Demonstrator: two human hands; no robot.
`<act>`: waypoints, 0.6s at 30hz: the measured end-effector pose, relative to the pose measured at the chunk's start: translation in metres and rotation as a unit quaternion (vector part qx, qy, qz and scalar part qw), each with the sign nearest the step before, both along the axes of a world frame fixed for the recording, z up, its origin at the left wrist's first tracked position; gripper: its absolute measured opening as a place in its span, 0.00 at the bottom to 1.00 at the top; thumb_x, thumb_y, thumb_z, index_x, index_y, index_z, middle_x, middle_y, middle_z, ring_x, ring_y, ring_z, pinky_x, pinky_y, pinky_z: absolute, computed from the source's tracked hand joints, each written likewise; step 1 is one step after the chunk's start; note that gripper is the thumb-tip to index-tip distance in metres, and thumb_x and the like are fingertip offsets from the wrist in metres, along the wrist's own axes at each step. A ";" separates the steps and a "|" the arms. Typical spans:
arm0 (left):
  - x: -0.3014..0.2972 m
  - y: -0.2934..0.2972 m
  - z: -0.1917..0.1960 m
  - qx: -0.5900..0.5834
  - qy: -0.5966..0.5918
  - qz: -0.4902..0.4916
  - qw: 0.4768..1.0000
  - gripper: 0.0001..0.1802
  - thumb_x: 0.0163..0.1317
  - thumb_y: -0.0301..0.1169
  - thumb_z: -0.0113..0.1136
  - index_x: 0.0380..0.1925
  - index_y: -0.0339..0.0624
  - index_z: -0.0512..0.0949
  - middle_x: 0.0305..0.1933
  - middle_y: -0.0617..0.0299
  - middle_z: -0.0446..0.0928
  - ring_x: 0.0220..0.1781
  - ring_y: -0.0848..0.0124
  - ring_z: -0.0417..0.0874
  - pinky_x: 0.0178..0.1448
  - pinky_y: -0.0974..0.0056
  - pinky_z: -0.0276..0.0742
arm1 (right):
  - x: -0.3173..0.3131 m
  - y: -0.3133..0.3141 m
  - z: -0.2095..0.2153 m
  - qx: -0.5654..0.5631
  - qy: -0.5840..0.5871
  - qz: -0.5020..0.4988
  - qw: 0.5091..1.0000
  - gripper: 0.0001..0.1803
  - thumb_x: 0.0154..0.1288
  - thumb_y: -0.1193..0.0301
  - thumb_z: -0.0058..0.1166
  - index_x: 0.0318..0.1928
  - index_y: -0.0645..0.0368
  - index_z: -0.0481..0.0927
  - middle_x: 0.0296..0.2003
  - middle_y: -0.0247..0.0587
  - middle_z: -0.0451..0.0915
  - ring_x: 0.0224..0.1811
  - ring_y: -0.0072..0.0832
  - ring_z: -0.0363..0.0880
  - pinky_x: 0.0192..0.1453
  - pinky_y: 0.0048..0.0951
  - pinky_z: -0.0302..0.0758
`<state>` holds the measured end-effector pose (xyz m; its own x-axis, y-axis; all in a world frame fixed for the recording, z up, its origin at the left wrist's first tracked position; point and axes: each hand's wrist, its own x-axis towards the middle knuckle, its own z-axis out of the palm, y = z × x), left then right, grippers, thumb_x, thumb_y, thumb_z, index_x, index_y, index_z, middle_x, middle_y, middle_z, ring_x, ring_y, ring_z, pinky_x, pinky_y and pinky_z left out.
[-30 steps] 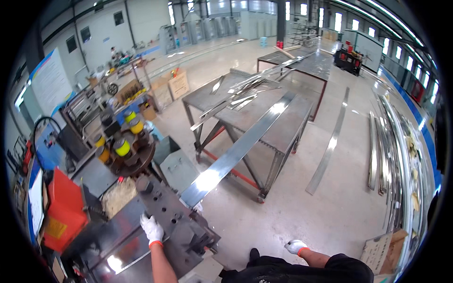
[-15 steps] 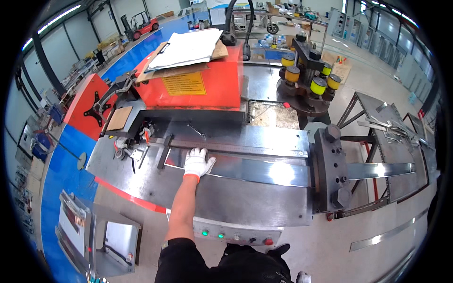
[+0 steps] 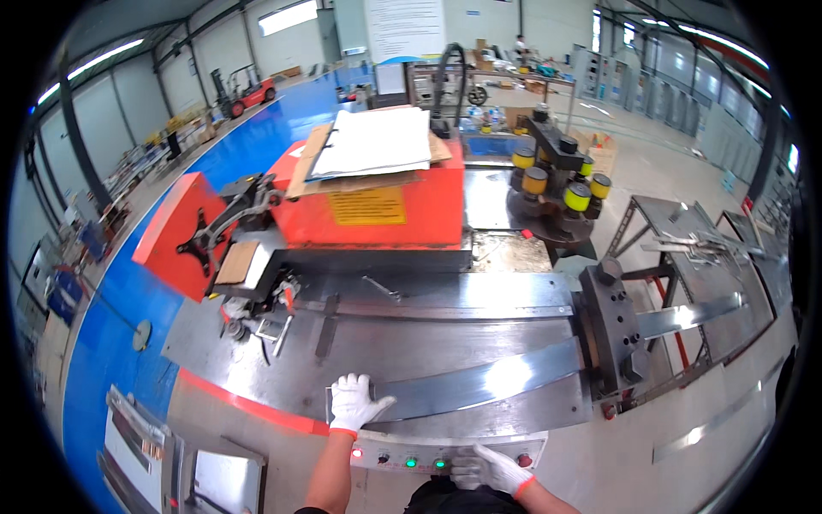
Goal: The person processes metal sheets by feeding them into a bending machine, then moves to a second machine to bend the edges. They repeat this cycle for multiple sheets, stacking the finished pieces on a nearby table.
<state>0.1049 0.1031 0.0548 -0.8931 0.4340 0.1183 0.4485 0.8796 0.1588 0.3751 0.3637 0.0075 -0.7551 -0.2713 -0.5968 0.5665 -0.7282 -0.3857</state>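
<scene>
Steel, long and flat: the strip [image 3: 479,385] lies on the machine bed [image 3: 257,360], its right part running through the black clamp block [image 3: 612,334] toward the stand [image 3: 685,257]. Left hand [image 3: 353,403], gloved, rests spread and flat on its near end, gripping nothing; right hand [image 3: 492,467] touches the button panel [image 3: 445,450], fingers loosely extended. I judge the strip heavy, stiff, slick and sharp-edged, best held by its long edges near that end.

A steel machine bed [image 3: 411,343] carries a long, seemingly flat metal strip [image 3: 497,381].

Head-worn fisheye looks down, close over the steel machine bed [image 3: 411,343].
</scene>
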 end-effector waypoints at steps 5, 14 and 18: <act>0.062 -0.029 0.011 -0.032 -0.043 0.017 0.998 0.43 0.45 0.71 0.70 0.46 0.44 0.81 0.49 0.50 0.78 0.56 0.51 0.77 0.61 0.47 0.70 | -0.068 -0.052 -0.013 -0.021 -0.056 -0.093 0.994 0.42 0.74 0.43 0.53 0.73 0.62 0.64 0.72 0.57 0.66 0.72 0.55 0.67 0.78 0.56 0.63; 0.185 -0.074 0.032 0.010 -0.262 0.093 0.961 0.41 0.56 0.70 0.59 0.34 0.36 0.88 0.33 0.44 0.86 0.39 0.50 0.89 0.43 0.47 0.84 | -0.005 -0.070 0.003 -0.092 -0.020 -0.162 0.982 0.27 0.78 0.51 0.52 0.65 0.58 0.74 0.63 0.48 0.78 0.66 0.46 0.74 0.74 0.55 0.68; 0.253 -0.074 0.011 0.062 -0.280 0.117 0.951 0.41 0.57 0.69 0.59 0.33 0.34 0.87 0.30 0.43 0.84 0.36 0.46 0.88 0.42 0.46 0.83 | 0.056 0.002 -0.086 0.777 0.512 0.208 0.302 0.34 0.74 0.50 0.50 0.69 0.61 0.71 0.66 0.53 0.74 0.68 0.42 0.71 0.75 0.49 0.67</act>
